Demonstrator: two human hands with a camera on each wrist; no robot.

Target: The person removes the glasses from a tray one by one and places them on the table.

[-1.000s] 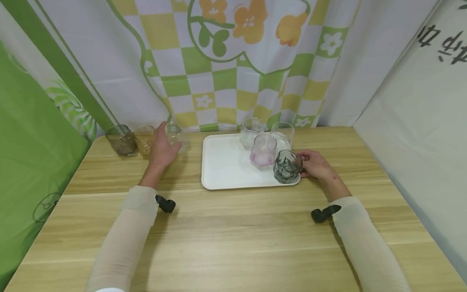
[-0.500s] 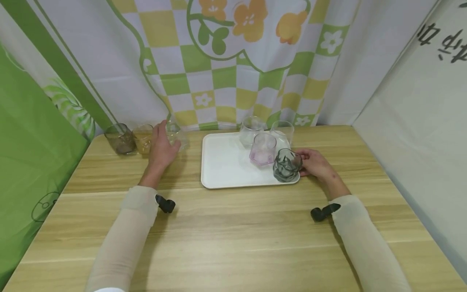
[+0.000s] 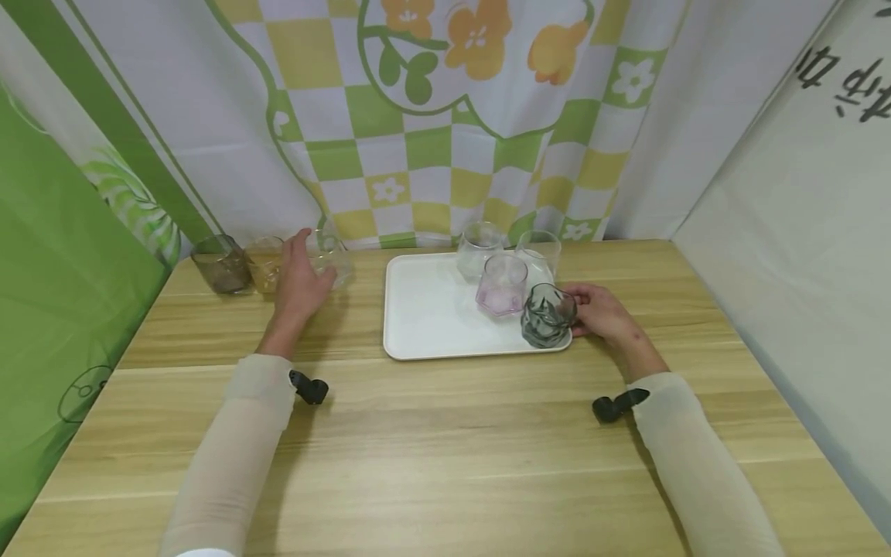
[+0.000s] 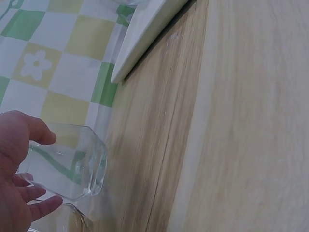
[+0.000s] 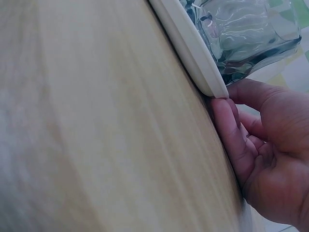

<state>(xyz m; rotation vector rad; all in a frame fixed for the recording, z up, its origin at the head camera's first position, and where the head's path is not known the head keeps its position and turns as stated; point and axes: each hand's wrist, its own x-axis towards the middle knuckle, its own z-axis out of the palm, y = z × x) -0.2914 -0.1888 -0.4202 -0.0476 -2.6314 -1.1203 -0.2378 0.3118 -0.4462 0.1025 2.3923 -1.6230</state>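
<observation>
My left hand (image 3: 302,282) holds a clear drinking glass (image 4: 72,162) at the back left, thumb on one side and fingers on the other. Just left of it stand an amber glass (image 3: 264,267) and a brown-grey glass (image 3: 223,265). My right hand (image 3: 604,316) pinches the right edge of a white tray (image 3: 425,309); in the right wrist view the thumb is over the rim and fingers lie below it. At that corner sits a smoky grey glass (image 3: 546,321), close to the thumb. Behind it on the tray are a pink-tinted glass (image 3: 503,290) and two clear glasses (image 3: 480,251).
A wood-grain table (image 3: 445,449) carries everything. A checked, flowered curtain (image 3: 431,155) hangs along its back edge, with green cloth (image 3: 69,309) at the left and a pale panel (image 3: 800,232) with dark writing at the right.
My left hand has shifted slightly left with the clear glass, and the amber and brown-grey glasses have slid left too. The right hand and tray stay in place.
</observation>
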